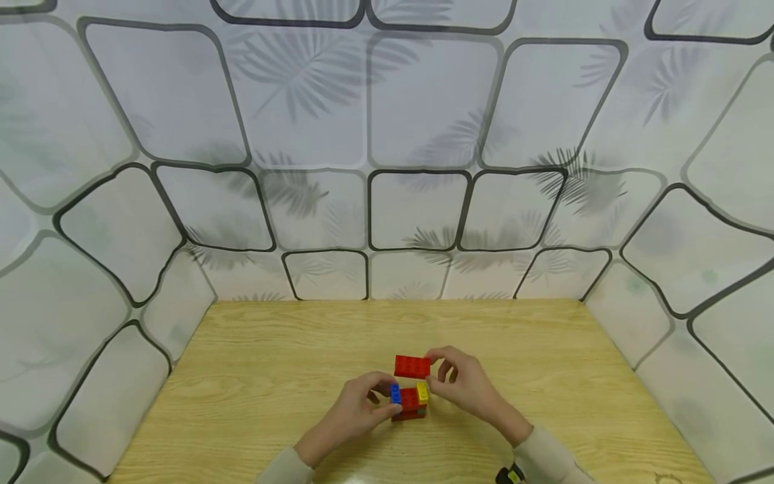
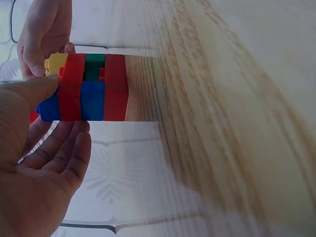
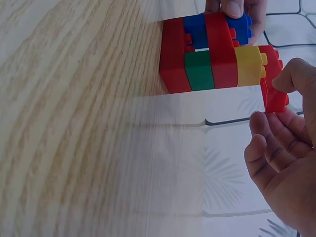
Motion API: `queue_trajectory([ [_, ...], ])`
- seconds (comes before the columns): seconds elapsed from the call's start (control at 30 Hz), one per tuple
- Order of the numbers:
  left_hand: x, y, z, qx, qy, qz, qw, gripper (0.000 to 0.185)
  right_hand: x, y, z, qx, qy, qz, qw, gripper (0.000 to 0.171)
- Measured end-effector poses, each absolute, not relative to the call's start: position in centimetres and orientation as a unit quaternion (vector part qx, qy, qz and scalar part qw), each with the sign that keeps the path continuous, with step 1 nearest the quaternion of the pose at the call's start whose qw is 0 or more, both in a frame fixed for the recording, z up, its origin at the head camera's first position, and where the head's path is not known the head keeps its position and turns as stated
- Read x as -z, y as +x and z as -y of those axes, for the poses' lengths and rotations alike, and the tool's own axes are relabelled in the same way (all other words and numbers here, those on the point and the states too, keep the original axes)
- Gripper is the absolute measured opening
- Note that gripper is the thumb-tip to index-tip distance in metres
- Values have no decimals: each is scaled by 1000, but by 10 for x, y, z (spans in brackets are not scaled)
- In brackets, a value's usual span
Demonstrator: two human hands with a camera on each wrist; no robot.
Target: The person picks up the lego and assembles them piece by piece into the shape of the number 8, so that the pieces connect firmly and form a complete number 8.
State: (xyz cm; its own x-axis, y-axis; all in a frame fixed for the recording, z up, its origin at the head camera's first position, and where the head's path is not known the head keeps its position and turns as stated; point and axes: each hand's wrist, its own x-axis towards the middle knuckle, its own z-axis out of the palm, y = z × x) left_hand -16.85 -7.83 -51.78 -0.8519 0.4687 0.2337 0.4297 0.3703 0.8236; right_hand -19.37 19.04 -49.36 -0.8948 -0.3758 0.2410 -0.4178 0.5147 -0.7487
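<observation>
A small tower of toy building bricks [image 1: 409,396] stands on the table. From the bottom it has a red brick [image 3: 174,57], a green brick [image 3: 199,71] beside a blue one [image 3: 196,32], a second red brick [image 3: 223,59], then a yellow brick [image 3: 249,66] and another blue brick [image 2: 49,108] at opposite ends of the top. My left hand [image 1: 357,407] grips the tower at its blue end, thumb near the top. With thumb and fingers, my right hand [image 1: 465,383] pinches a loose red brick [image 1: 412,366] by its right end, just above the tower; whether it touches the yellow brick I cannot tell.
The wooden table [image 1: 290,343] reaches back to a wall covering [image 1: 417,208] with dark rounded outlines and leaf prints, which also runs along both sides. A dark band [image 1: 510,474] shows near the right sleeve at the bottom edge.
</observation>
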Motion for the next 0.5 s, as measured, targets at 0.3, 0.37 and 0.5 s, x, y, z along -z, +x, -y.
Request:
queue_trajectory([
  [0.3,518,-169,78,-494,262,-829,32,39,494,-189,-190,-441,246,863,14,34],
  [0.37,518,-168,77,-494,259,-830,32,38,494,-188,-190,-441,252,861,17,35],
  [0.5,518,-168,77,-492,259,-831,27,36,494,-186,-190,-444,266,855,19,34],
])
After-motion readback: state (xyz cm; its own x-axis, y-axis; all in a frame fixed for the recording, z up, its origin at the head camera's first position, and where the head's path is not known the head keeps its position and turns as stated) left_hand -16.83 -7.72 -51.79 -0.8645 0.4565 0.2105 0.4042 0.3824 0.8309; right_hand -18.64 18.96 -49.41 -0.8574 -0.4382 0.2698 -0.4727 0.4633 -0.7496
